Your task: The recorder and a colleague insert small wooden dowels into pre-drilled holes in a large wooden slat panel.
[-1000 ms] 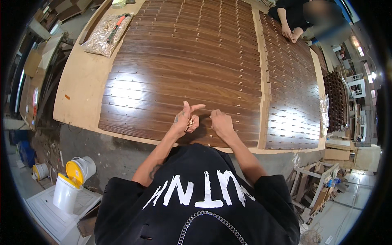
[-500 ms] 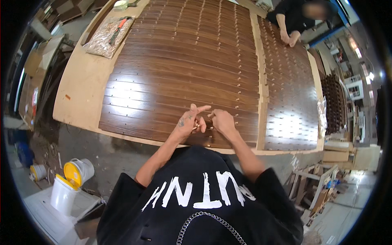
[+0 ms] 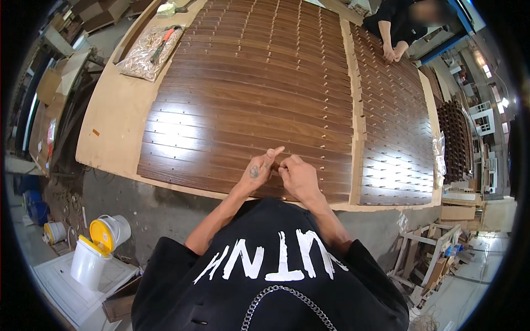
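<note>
My left hand (image 3: 257, 169) is cupped over the near edge of the dark brown wooden slats (image 3: 232, 99), thumb stretched out and the other fingers curled round wooden dowels, which the hands now mostly hide. My right hand (image 3: 298, 175) meets it, thumb and forefinger pinched together at the left fingers; whatever is between them is too small to make out. Rows of short pale wooden dowels (image 3: 324, 117) stand up from the slats, just beyond and to the right of my hands. Small dark holes dot the slats on the left.
A light wooden strip (image 3: 355, 121) separates the two slat panels. A clear bag of dowels (image 3: 144, 62) with red-handled pliers (image 3: 164, 44) on it lies far left. Across the table, a co-worker's hands (image 3: 393, 53) work at the right panel. White buckets (image 3: 87, 265) stand lower left.
My right hand has moved left and closed in against my left hand. My left fingers have turned inward, hiding the dowels. The view has shifted slightly, and the co-worker's hands have moved a little.
</note>
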The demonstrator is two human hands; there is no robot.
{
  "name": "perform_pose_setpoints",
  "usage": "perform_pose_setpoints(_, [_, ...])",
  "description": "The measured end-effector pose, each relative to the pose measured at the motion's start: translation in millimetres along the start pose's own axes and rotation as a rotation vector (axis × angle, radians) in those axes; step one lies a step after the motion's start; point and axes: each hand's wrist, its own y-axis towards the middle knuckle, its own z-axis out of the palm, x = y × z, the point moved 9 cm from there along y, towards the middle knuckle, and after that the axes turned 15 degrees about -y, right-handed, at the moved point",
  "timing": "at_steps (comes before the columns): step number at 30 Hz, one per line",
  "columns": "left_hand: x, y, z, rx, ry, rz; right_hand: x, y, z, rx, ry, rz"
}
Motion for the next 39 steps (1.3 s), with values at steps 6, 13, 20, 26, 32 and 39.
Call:
perform_pose_setpoints(6, [-4.4, -0.4, -11.9, -0.065, -0.102, -0.03, 4.8, 13.8, 1.7, -0.034, 0.052, -0.087])
perform_pose_setpoints(13, [-9.9, 5.6, -7.7, 0.001, -0.552, -0.117, 11.9, 14.8, -15.4, 0.059, 0.572, 0.094])
perform_pose_setpoints(20, [-4.3, 8.6, -0.8, 0.0, -0.542, -0.121, 31.5, 21.7, -11.2, -0.037, 0.142, -0.124])
perform_pose_setpoints(26, [3.2, 3.9, -2.6, -0.079, -0.379, -0.204, 33.4, 21.2, -2.1, 0.061, 0.111, -0.246])
perform_pose_setpoints(32, [24.5, 12.7, -13.0, -0.119, -0.433, -0.19, 11.9, 26.1, 10.9, -0.013, 0.32, -0.177])
perform_pose_setpoints(39, [44.2, 20.6, -45.7, -0.178, -0.617, -0.198, -120.2, 42.5, 49.1, -0.126, 0.217, 0.193])
